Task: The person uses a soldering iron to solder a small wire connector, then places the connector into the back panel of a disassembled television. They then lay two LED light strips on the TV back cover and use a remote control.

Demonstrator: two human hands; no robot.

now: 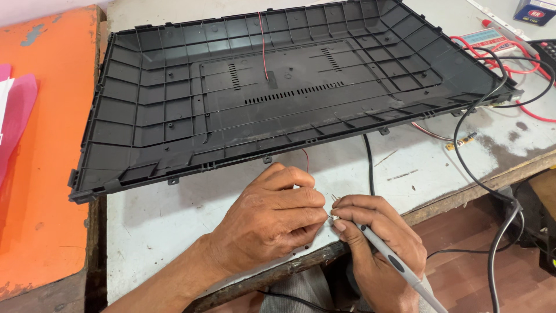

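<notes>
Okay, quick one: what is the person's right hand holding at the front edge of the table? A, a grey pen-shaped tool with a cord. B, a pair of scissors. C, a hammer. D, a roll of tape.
A: the right hand grips a slim grey pen-shaped tool, its tip meeting the left hand at the table edge.

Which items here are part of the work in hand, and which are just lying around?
In use:
- left hand pinching a thin red wire
- right hand holding a grey soldering iron
- black plastic back cover, which the red wire runs to

Lying about:
- pink papers on orange table
- blue box
- red cables
</notes>
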